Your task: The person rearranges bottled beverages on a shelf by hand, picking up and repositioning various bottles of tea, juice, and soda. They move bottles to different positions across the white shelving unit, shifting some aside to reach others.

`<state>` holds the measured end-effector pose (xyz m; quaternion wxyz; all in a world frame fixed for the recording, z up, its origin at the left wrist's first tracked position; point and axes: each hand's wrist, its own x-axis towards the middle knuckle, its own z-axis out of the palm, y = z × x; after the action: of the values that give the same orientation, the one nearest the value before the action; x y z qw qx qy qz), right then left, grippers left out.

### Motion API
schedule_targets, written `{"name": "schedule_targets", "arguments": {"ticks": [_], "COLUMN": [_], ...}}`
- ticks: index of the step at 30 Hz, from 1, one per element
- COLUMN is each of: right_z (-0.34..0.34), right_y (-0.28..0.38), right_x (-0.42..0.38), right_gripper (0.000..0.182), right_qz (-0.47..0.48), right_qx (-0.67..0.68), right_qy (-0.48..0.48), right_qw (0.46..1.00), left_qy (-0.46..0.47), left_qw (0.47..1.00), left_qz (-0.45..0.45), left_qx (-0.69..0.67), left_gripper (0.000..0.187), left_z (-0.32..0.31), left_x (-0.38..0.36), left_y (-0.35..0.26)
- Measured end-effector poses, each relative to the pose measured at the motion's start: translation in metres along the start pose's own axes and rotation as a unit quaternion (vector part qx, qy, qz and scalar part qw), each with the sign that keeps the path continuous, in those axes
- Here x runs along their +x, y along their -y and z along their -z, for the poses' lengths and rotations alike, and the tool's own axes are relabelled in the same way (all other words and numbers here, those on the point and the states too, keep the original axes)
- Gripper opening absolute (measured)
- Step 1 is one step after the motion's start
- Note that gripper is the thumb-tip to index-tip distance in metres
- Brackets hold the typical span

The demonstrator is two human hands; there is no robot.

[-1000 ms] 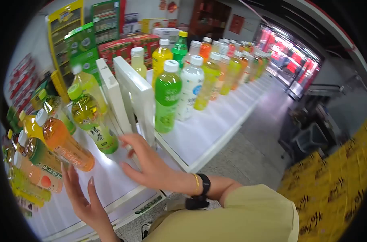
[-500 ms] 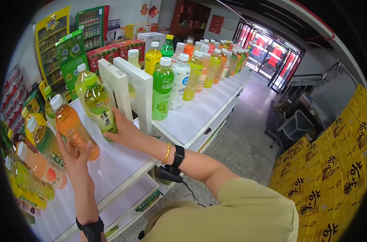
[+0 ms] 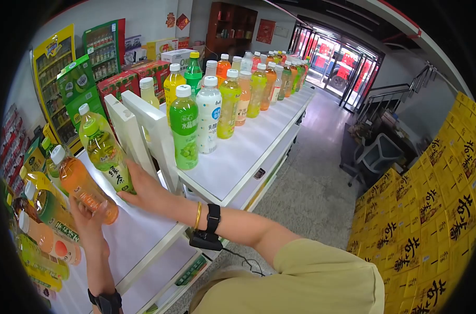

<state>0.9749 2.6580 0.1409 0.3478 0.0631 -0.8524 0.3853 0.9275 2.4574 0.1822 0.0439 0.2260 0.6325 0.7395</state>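
Note:
My left hand point(image 3: 93, 222) is closed round the lower part of an orange tea bottle point(image 3: 83, 180) with a white cap, standing on the white shelf top. My right hand point(image 3: 146, 193) wraps the right side of a green tea bottle point(image 3: 108, 159) with a green cap. That bottle stands just right of the orange one, close to a white upright panel point(image 3: 133, 138). A pale bottle point(image 3: 84, 111) shows partly behind the green tea. Left of my left hand stand a dark-green-labelled bottle point(image 3: 52, 201) and a peach drink bottle point(image 3: 48, 239).
Beyond a second white panel point(image 3: 157, 136), several drink bottles stand in rows, nearest a green grape drink point(image 3: 184, 131). Green cartons point(image 3: 81, 86) and red boxes point(image 3: 117, 86) lie behind. To the right are an office chair point(image 3: 379, 157) and stacked yellow cartons point(image 3: 421, 209).
The whole view has shifted, so the shelf and bottles sit further left and slightly lower. Both hands stay on the same two bottles.

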Motion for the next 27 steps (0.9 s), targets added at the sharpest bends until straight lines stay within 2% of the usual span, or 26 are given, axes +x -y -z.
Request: {"name": "schedule_targets", "arguments": {"ticks": [9,12,17,21,23,25,27], "right_z": [0.0,0.004,0.007,0.027,0.036,0.052,0.052], "right_y": [0.01,0.016,0.014,0.029,0.035,0.059,0.085], "right_x": [-0.001,0.001,0.0,-0.021,-0.036,-0.044,-0.044], "right_gripper": [0.088,0.085,0.088,0.086,0.079,0.076,0.074], "right_qz": [-0.001,-0.027,-0.03,-0.047,-0.008,0.009,0.028], "right_qx": [0.0,0.022,-0.001,-0.007,-0.112,-0.083,-0.051], "right_qy": [-0.009,0.008,-0.001,0.027,-0.046,-0.045,-0.041], "right_qw": [1.0,0.999,1.0,0.998,0.993,0.995,0.997], "left_qy": [0.023,0.013,0.006,-0.061,-0.075,-0.083,-0.136], "left_qw": [1.0,1.0,0.999,0.996,0.996,0.996,0.988], "left_qz": [-0.003,-0.004,0.05,0.026,0.006,-0.014,-0.052], "left_qx": [0.008,0.002,-0.016,0.055,0.045,0.033,0.059], "left_gripper": [0.087,0.086,0.095,0.094,0.09,0.086,0.078], "left_z": [0.004,0.001,-0.005,0.001,0.022,0.036,0.051], "left_x": [-0.002,-0.005,-0.026,-0.084,-0.099,-0.102,-0.098], "left_y": [-0.002,-0.005,-0.019,-0.038,-0.036,-0.03,-0.024]}}
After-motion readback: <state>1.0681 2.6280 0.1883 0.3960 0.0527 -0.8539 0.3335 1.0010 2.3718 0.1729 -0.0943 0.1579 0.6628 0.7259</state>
